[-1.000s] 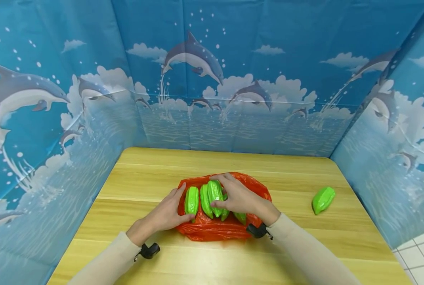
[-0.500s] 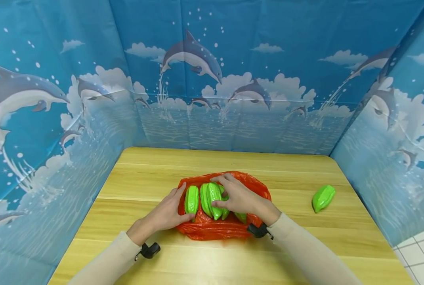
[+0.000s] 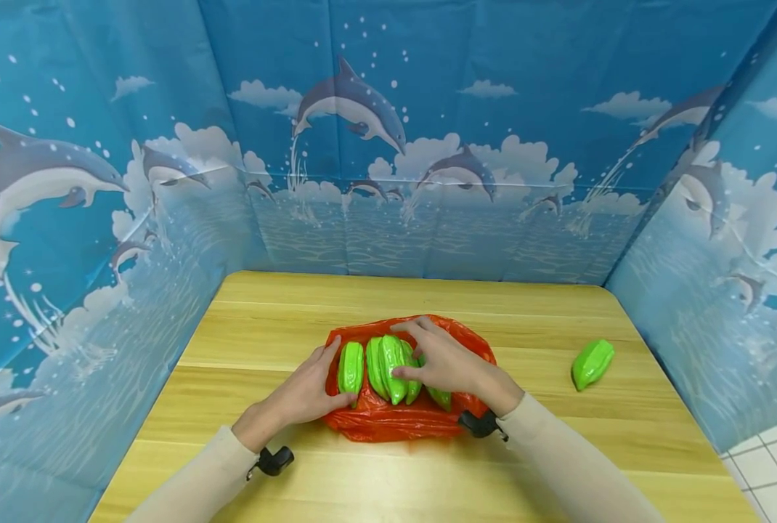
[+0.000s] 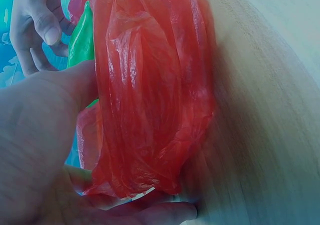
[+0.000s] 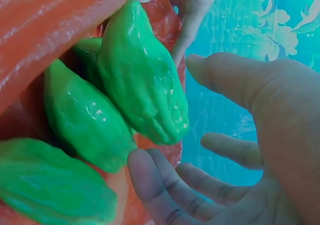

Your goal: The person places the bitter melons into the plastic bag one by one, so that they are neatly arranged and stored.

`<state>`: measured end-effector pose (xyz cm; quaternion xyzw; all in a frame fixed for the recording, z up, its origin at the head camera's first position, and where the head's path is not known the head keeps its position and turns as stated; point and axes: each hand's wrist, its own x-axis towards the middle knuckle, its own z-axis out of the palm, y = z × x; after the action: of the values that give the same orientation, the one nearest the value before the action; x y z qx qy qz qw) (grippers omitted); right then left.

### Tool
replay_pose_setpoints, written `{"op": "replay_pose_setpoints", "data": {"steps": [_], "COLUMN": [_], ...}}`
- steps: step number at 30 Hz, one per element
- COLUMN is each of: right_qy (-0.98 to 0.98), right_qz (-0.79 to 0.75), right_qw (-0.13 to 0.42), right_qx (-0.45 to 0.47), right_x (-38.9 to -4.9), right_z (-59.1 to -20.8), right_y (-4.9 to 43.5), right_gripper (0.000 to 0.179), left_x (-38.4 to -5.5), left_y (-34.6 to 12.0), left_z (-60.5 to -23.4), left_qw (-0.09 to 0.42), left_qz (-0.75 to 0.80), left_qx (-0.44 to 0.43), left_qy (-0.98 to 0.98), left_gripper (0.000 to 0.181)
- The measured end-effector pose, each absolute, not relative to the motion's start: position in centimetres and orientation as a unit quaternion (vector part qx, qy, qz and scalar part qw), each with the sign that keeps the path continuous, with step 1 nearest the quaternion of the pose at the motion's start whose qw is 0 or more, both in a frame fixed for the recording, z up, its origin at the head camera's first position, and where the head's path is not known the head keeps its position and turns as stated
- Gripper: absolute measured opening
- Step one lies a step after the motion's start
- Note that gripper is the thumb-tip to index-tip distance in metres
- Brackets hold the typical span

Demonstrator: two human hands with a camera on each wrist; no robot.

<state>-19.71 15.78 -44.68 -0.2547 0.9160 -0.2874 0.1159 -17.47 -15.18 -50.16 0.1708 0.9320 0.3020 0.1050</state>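
A red plastic bag (image 3: 388, 425) lies open on the wooden table, with several glossy green, ridged, tapered fruits inside, likely artificial. My left hand (image 3: 306, 385) holds the bag's left end, the thumb over its rim and the fingers around the outside. Close to that thumb lies the leftmost green fruit (image 3: 351, 367). My right hand (image 3: 447, 359) hovers over the bag's right half, fingers spread and bent a little, beside the middle green fruit (image 3: 391, 367). In the right wrist view its thumb and fingers stand apart with nothing between them, near one large green fruit (image 5: 142, 75).
Another green fruit (image 3: 592, 365) lies alone on the right side of the wooden table (image 3: 284, 298). Blue dolphin-print curtains (image 3: 428, 240) enclose the back and both sides. Each wrist carries a small black camera, such as the left wrist camera (image 3: 274, 460).
My right hand has drawn slightly right, off the middle fruit, which has settled a little among the others. The left hand has stayed put on the bag.
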Motion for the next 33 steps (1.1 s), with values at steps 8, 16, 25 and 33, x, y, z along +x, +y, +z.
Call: {"op": "replay_pose_setpoints", "data": {"steps": [8,16,25,33], "right_qy": [0.916,0.921,0.924,0.927], "right_qz": [-0.297,-0.29,-0.288,-0.284], "right_qw": [0.107,0.086,0.066,0.058], "right_qx": [-0.25,-0.247,-0.244,-0.238], "right_x": [-19.5,-19.3,-19.1,-18.9], "right_z": [-44.1,-43.9,-44.0,-43.9], "right_y": [16.7,17.9,19.1,20.2], "right_gripper": [0.081,0.079,0.075,0.07], "left_x": [-17.4,-17.4,-17.3,-17.2], "left_y": [-15.3,-15.7,-15.5,-15.5], "left_z": [-50.2,-50.6,-50.2,-50.1], "left_qw": [0.108,0.091,0.109,0.109], "left_qz": [0.306,0.309,0.303,0.302], "left_qx": [0.169,0.193,0.176,0.18], "left_qy": [0.931,0.927,0.93,0.93], "left_gripper": [0.118,0.116,0.119,0.119]}}
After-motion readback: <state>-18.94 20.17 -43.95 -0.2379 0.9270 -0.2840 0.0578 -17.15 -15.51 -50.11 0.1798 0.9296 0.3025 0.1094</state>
